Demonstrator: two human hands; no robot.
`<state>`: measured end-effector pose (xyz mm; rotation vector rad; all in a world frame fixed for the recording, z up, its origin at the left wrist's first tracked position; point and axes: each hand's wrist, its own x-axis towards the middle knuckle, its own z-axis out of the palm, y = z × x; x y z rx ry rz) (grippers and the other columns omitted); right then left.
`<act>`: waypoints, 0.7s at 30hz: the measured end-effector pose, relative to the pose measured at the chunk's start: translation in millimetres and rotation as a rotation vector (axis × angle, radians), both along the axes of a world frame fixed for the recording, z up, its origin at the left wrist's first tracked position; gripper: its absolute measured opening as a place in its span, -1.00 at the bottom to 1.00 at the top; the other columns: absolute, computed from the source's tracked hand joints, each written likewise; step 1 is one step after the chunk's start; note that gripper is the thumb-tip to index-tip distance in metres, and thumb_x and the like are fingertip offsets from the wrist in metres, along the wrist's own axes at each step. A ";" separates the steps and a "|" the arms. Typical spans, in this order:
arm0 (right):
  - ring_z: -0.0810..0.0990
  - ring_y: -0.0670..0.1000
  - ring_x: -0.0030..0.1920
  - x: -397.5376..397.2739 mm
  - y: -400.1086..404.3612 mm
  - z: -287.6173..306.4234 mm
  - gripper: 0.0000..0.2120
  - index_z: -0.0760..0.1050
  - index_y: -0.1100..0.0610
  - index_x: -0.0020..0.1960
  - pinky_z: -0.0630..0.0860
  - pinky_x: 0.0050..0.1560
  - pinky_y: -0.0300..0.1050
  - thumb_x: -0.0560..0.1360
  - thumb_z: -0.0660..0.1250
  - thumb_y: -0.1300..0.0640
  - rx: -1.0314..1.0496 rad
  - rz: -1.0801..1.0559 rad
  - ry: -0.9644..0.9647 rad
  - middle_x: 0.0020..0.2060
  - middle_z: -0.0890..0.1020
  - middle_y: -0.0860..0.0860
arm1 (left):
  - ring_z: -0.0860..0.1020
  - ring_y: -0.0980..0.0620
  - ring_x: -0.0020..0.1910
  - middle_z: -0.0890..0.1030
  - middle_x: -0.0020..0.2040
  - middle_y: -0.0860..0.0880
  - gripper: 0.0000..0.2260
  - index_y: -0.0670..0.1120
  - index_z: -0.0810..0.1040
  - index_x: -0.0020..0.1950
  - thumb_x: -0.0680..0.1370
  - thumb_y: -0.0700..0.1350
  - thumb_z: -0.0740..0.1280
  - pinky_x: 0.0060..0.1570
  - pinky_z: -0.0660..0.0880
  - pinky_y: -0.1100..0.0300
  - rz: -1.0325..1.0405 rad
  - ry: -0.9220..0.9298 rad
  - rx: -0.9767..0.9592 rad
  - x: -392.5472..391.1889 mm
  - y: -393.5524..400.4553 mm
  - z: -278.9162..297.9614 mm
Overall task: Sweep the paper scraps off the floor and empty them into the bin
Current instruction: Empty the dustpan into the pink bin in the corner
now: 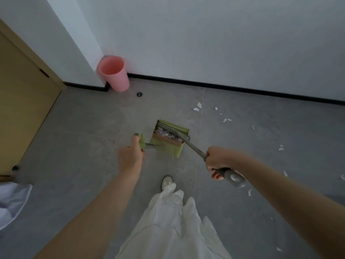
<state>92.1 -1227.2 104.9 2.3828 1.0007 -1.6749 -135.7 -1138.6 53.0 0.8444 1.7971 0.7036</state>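
Scraps (169, 135) already fill the green dustpan (170, 141) at frame centre, with the broom (184, 140) head resting across it. The left hand (130, 156) grips the dustpan handle; the right hand (217, 160) clamps the grey broom handle. More paper bits (226, 120) lie scattered to the right — sweeping looks roughly half done. The pink bin (115, 74), upper left by the wall, waits — nothing visibly emptied yet.
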 end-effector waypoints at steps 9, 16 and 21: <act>0.52 0.09 -0.39 20.0 129.3 6.2 -0.79 0.44 0.33 0.10 0.48 -0.37 -0.13 0.48 0.22 0.29 -0.007 0.077 -0.072 -0.25 0.54 0.21 | 0.39 -0.02 -0.49 0.51 -0.48 -0.04 -0.59 -0.13 0.53 -0.38 0.51 0.16 0.31 -0.39 0.30 0.12 0.037 -0.014 -0.012 23.7 119.3 12.0; 0.52 0.12 -0.38 43.4 251.0 10.9 -0.76 0.46 0.37 0.13 0.48 -0.37 -0.09 0.48 0.26 0.30 0.002 0.093 -0.063 -0.27 0.56 0.23 | 0.43 -0.02 -0.45 0.55 -0.41 -0.06 -0.53 -0.12 0.51 -0.39 0.54 0.21 0.27 -0.32 0.37 0.09 0.063 0.016 -0.020 38.3 222.9 23.4; 0.54 0.12 -0.33 59.8 330.1 15.2 -0.75 0.48 0.32 0.15 0.53 -0.28 -0.04 0.49 0.29 0.28 0.023 0.115 -0.046 -0.24 0.59 0.23 | 0.44 -0.01 -0.43 0.55 -0.39 -0.07 -0.50 -0.11 0.52 -0.36 0.53 0.28 0.28 -0.29 0.38 0.07 0.064 0.020 0.008 49.2 294.2 30.8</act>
